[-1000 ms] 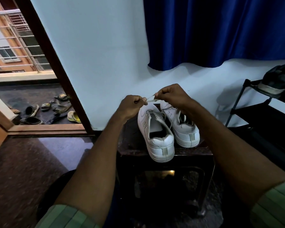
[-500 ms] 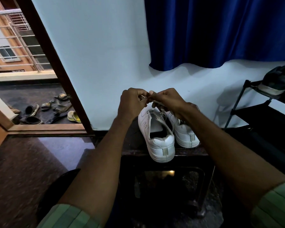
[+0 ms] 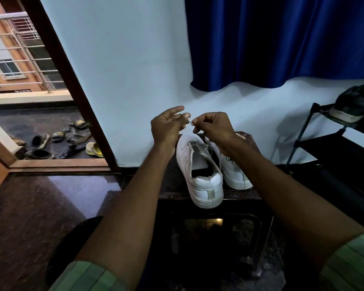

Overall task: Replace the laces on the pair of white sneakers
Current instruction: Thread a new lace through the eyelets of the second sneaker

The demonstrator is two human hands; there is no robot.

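Observation:
Two white sneakers stand side by side, heels toward me, on a dark low stool (image 3: 177,194). The left sneaker (image 3: 200,175) is nearer, and its heel hangs over the stool's front edge. My right forearm partly covers the right sneaker (image 3: 233,173). Both hands are raised above the sneakers' toes. My right hand (image 3: 212,129) pinches the tip of a thin white lace (image 3: 191,122). Fingertips of my left hand (image 3: 168,127) meet the same lace tip, with the index finger stretched out. Loose lace lies across the left sneaker's tongue.
A pale wall and a blue curtain (image 3: 282,38) are behind the stool. A black shoe rack (image 3: 334,143) with dark shoes stands at the right. At the left an open doorway (image 3: 57,66) leads to a balcony with several sandals (image 3: 72,135) on its floor.
Both hands dropped toward the sneakers' toes half a second ago and have since lifted again with the lace tip pinched between them. The sneakers have not moved.

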